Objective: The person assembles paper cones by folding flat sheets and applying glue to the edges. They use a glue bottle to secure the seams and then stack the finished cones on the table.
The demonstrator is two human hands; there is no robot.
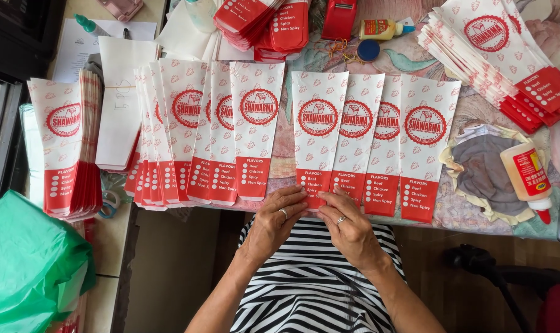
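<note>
Both hands meet at the near edge of the tabletop [477,213], fingers bent down and pressing on the red bottom end of a white-and-red paper bag [317,132] that lies flat, its length running away from the person. The left hand [277,219] has its fingertips on the bag's near left corner; the right hand [349,225] touches the near right corner and the edge of the next bag. Neither hand is closed into a fist; whether the fingers pinch the paper or only press it cannot be told.

That bag is the leftmost of a fanned row of four bags [388,148], each overlapping its neighbour. To the left, apart from it, lies a larger fanned row of bags [199,135], and further left a thick stack [67,145]. At the far right sits another fanned pile [502,52]. A glue bottle [528,176] lies on a grey cloth [480,172] at the right; a smaller glue bottle [385,28] lies at the far edge. A green plastic bag [30,265] is near left.
</note>
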